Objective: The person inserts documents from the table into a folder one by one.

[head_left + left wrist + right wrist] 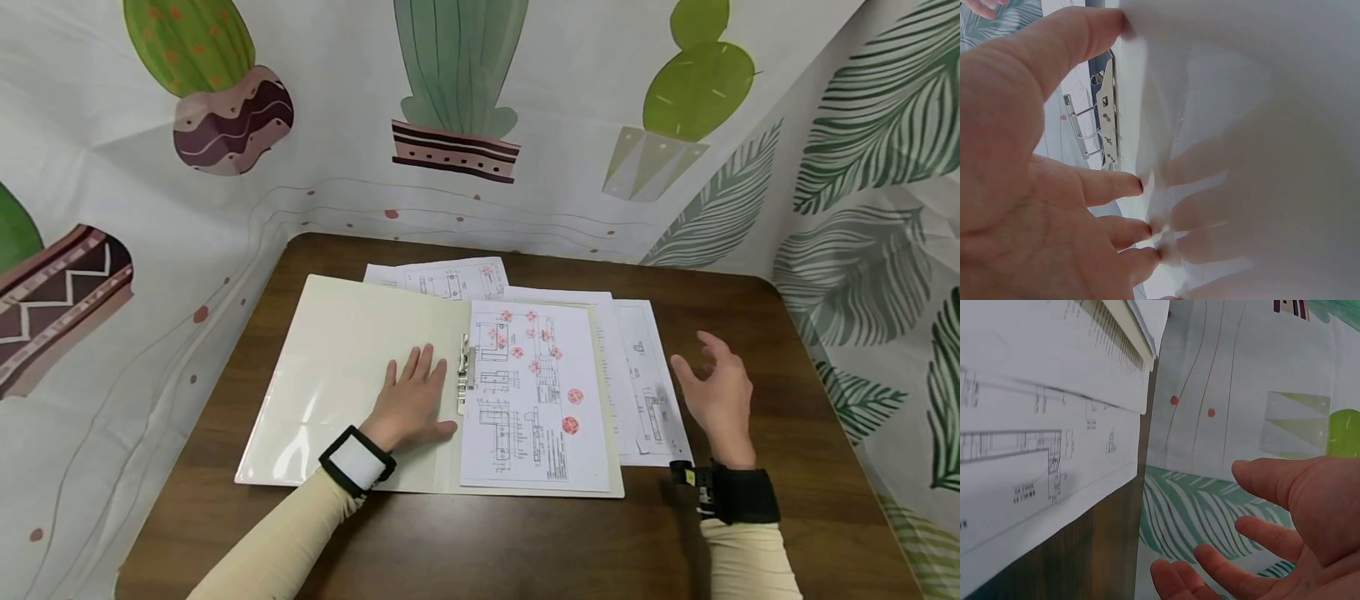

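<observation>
Fingers spread, the left hand (411, 406) rests on an open ring binder (352, 333) on the table (487, 550), a red-stamped drawing (536, 375) on its right side; the right hand (718, 400) hovers empty, loosely curved, beside loose sheets (647, 375). Beyond hangs cactus-print cloth (337, 83).

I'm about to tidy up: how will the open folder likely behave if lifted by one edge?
The open folder would probably hinge at its spine crease, though its flat, straight-edged covers look fairly stiff. Glossy highlights on its left half suggest a slippery surface. The metal clip near the spine likely adds weight there.
</observation>
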Demonstrator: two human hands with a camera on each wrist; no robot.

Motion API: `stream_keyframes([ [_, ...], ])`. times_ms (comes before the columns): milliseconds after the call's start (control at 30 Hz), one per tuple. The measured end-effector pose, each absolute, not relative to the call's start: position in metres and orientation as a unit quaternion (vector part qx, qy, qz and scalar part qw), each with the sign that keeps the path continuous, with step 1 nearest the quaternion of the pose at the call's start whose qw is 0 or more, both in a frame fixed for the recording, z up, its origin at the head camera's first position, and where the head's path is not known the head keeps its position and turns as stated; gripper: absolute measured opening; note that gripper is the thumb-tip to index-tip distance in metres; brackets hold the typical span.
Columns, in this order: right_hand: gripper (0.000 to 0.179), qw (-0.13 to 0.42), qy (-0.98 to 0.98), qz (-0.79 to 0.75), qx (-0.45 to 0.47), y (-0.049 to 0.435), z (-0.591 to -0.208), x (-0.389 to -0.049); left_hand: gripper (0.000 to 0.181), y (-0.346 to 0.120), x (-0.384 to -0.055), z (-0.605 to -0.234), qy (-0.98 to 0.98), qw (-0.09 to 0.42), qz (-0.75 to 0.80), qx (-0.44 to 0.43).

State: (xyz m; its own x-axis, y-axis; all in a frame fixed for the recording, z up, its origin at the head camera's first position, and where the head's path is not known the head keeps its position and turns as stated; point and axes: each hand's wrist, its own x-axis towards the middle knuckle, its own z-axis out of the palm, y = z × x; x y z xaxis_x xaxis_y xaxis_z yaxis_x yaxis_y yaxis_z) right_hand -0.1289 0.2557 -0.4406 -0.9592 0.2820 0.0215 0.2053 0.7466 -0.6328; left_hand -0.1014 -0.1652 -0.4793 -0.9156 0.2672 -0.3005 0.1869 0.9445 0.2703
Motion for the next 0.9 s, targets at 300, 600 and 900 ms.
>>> stream_keyframes([
  [300,0.062,0.063,-0.933,0.321,-0.148,0.273,-0.444,-0.129,0.105,-0.167,-0.1,-0.48,0.971,0.171,0.121,0.116],
  [600,0.063,0.053,-0.934,0.307,-0.175,0.292,-0.445,-0.131,0.104,-0.166,-0.101,-0.479,0.97,0.173,0.125,0.116],
  [900,0.065,0.044,-0.933,0.304,-0.187,0.306,-0.446,-0.132,0.105,-0.164,-0.101,-0.478,0.97,0.173,0.128,0.114],
])
